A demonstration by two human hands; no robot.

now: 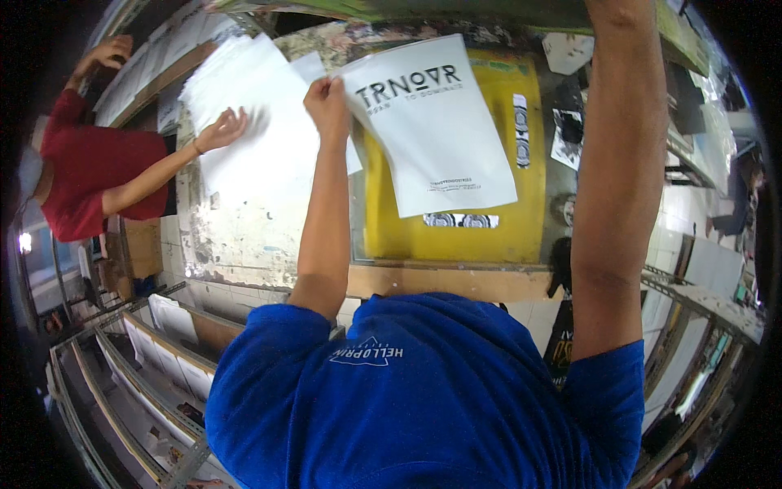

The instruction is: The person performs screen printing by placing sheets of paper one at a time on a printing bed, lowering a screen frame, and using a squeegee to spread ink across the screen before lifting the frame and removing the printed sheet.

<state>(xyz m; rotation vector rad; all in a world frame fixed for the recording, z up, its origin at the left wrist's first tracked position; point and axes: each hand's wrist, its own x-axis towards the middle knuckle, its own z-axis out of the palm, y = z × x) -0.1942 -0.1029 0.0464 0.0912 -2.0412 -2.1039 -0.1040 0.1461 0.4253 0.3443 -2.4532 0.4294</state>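
My left hand [327,104] is closed in a pinch on the upper left corner of a white printed sheet [440,147]. The sheet looks smooth and thin, with large black lettering near its far edge and small print near its near edge. Beneath it lies a yellow screen-printing mesh [391,240] in a frame, partly covered by the sheet. Patterned tape strips [521,130] are stuck on the mesh. My right arm stretches up past the frame's right side, and its hand is beyond the top edge of the view.
On the left, a co-worker in a red shirt [106,167] reaches one hand [224,130] over a pile of white sheets [252,98] on the paint-stained table [236,244]. Metal racks with boards [122,375] stand at lower left. More shelving [709,306] stands at right.
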